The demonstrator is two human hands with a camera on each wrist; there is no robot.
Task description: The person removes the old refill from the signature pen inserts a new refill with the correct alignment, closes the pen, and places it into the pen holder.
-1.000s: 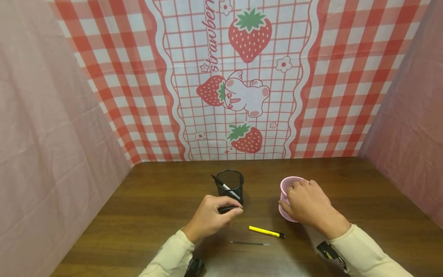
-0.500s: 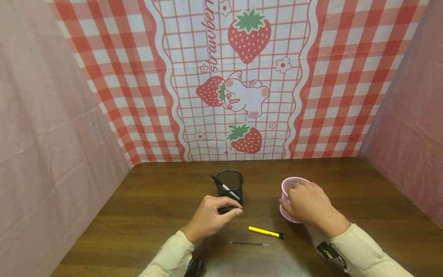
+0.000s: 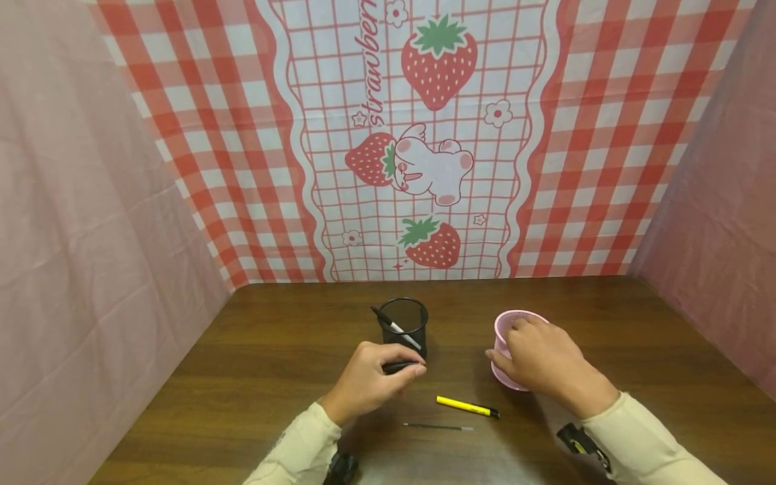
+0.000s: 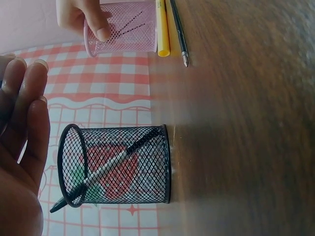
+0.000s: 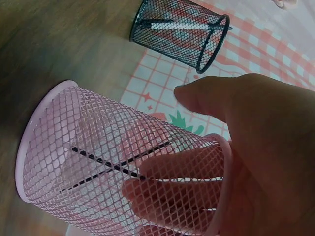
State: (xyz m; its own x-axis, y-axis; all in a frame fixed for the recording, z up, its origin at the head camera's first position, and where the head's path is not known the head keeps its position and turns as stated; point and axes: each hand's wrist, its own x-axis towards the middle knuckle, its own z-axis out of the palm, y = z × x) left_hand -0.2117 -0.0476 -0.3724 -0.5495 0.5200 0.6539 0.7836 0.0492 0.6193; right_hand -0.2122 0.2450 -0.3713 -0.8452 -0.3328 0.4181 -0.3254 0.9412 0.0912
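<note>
My left hand [image 3: 370, 377] pinches a black pen [image 3: 395, 367], mostly hidden by the fingers, just in front of the black mesh pen cup [image 3: 405, 337]. A marker [image 4: 106, 169] with a black cap and pale barrel leans inside that cup. To the right, my right hand [image 3: 542, 353] reaches over the rim of a pink mesh pen cup [image 5: 98, 152]. Its fingers show through the mesh inside, while the thumb [image 5: 206, 98] stands outside, apart from the wall. Two thin dark sticks [image 5: 96, 158], perhaps pen refills, cross inside the pink cup.
On the wooden table [image 3: 291, 337], a yellow highlighter-like pen [image 3: 467, 406] with a black end lies between the hands. Nearer the front lies a thin pen refill [image 3: 436, 426]. A strawberry-printed cloth [image 3: 418, 168] hangs behind, with pink cloth at both sides.
The right thumb has moved outward, off the pink cup's wall, and the cup has shifted very slightly right. My left hand stays where it was with the black pen.
</note>
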